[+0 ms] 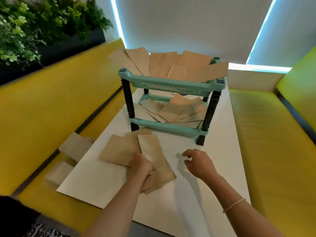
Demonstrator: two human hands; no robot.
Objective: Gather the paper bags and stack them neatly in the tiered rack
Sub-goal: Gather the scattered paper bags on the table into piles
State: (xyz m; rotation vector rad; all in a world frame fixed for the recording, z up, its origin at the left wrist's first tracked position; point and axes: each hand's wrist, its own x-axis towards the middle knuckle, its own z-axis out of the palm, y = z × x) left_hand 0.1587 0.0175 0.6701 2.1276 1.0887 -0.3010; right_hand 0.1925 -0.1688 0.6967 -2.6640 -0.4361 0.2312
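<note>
1. White counter (196, 177) carries the teal two-tier rack (171, 86), bags fanned across both tiers.
2. Loose paper bags (130, 151) lie before the rack.
3. Left hand (141, 164) grips them.
4. Right hand (196, 162) hovers nearby, fingers loosely curled, holding nothing.

This looks like a café or restaurant booth; yellow padded benches (51, 103) wrap round a white table (196, 177) on three sides; a wall of leafy green plants (34, 28) rises behind the left bench; blue-white light strips (118, 21) edge the pale wall panels.
</note>
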